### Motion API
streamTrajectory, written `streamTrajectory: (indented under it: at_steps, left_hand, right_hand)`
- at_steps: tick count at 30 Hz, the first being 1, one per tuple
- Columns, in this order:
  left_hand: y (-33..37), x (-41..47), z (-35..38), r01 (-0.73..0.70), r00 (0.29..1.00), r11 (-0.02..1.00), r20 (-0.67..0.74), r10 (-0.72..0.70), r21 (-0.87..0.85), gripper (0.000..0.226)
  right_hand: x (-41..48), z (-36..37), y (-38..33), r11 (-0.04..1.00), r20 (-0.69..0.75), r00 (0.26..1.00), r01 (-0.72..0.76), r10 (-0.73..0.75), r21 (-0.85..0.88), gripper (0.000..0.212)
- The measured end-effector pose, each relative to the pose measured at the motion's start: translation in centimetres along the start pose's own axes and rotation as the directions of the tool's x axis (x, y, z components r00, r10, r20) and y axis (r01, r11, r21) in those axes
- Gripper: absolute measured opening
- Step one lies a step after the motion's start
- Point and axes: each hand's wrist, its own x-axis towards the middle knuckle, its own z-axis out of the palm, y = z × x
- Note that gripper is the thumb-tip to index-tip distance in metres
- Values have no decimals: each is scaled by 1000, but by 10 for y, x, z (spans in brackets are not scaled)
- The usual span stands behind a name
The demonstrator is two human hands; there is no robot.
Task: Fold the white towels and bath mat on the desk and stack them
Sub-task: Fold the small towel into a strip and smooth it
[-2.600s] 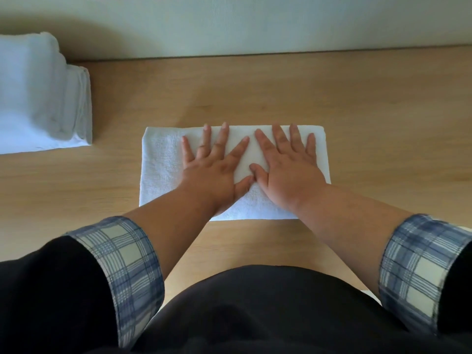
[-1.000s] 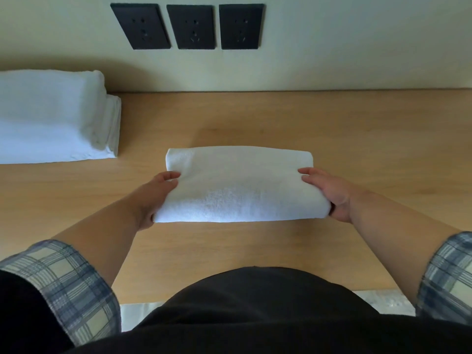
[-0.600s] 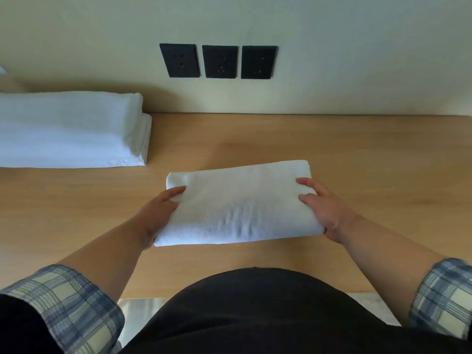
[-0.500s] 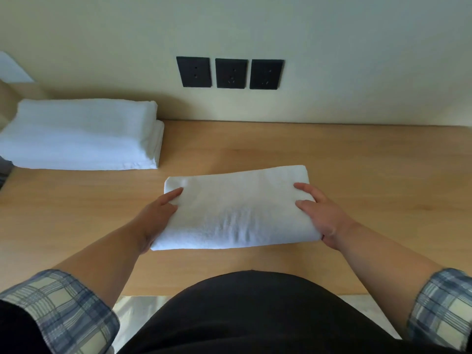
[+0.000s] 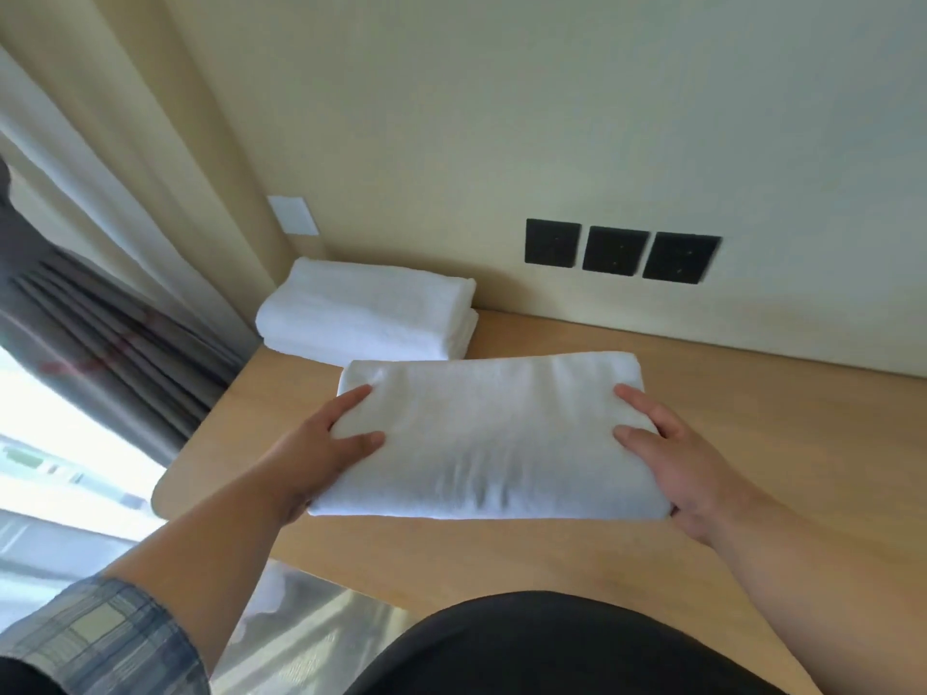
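Observation:
A folded white towel point(image 5: 494, 438) is lifted above the wooden desk point(image 5: 702, 418). My left hand point(image 5: 321, 451) grips its left end, thumb on top and fingers underneath. At the right end my right hand point(image 5: 672, 453) grips the same way. A stack of folded white towels point(image 5: 368, 318) lies at the desk's far left corner against the wall, just beyond the held towel's far left edge.
Three black wall sockets point(image 5: 622, 250) sit above the desk's back edge. A curtain point(image 5: 100, 293) and a bright window are to the left of the desk. The desk's left edge point(image 5: 200, 433) ends near the stack.
Both hands went from pressing the towel flat to gripping its ends and lifting it. The towel has moved left toward the stack, and my view has turned left.

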Motion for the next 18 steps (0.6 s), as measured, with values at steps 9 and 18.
streamTrajectory:
  at_steps: [9,18]
  left_hand:
    - [62,66,-105,-83,995,996,-50,84,23,63]
    - [121,208,-223,-166,982,985,80,170,-54,49]
  right_hand:
    - [63,96,-79,990,-55,998,20,-12,141,27]
    - [149,219,-126,931,-192,981,90,-22,354,30]
